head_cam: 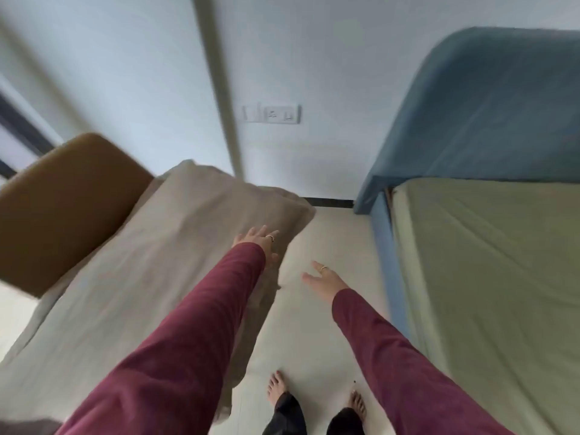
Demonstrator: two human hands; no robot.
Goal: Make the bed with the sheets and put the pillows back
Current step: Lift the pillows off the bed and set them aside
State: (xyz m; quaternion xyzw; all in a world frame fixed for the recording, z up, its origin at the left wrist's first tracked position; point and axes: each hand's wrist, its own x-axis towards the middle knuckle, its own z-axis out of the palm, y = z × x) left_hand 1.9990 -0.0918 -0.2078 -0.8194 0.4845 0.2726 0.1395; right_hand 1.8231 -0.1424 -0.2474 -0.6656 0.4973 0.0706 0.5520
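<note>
A beige pillow (pixel 216 208) lies on top of bunched beige bedding (pixel 119 296) that is draped over a brown chair at the left. My left hand (pixel 260 241) reaches out with fingers spread, at the pillow's near right edge; contact is unclear. My right hand (pixel 324 279) hangs open over the floor, holding nothing. At the right stands the bed, its mattress covered by a pale green sheet (pixel 489 277), with a blue padded headboard (pixel 483 111) behind it. The picture is blurred by motion.
A brown chair back (pixel 62 208) rises at the left. A pale floor strip (pixel 332 240) runs between chair and bed, where my bare feet (pixel 276 387) stand. A white wall with a socket plate (pixel 271 113) lies ahead.
</note>
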